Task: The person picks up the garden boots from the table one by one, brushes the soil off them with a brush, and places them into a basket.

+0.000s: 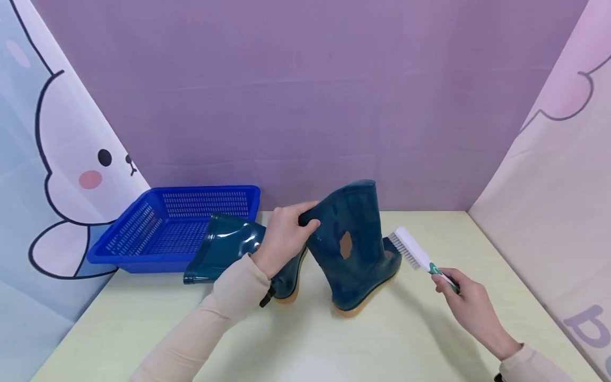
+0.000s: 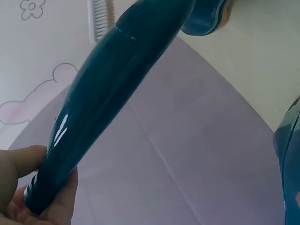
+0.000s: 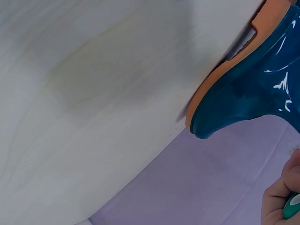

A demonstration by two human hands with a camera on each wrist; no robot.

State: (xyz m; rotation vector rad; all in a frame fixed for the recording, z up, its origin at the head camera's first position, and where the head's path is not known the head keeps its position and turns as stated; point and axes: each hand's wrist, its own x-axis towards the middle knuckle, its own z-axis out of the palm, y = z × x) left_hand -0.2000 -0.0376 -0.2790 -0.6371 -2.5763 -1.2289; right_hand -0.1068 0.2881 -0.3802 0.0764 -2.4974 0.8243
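Observation:
A dark teal rubber boot [image 1: 365,254] with a tan sole stands tilted on the table, its toe pointing right. My left hand [image 1: 282,233] grips the upper rim of its shaft; the left wrist view shows thumb and fingers on either side of the boot [image 2: 105,89]. A brown patch [image 1: 346,245] marks the shaft, and another brown spot shows near the toe. My right hand [image 1: 473,303] holds a scrub brush [image 1: 415,249] by its green-and-white handle. The brush's white bristles are right by the toe; whether they touch it, I cannot tell.
A second teal boot [image 1: 228,244] lies left of the first, partly behind my left forearm, its shaft overlapping the front of a blue plastic basket [image 1: 153,261]. A purple cloth backdrop [image 1: 334,106] rises at the table's back edge, with patterned panels on both sides.

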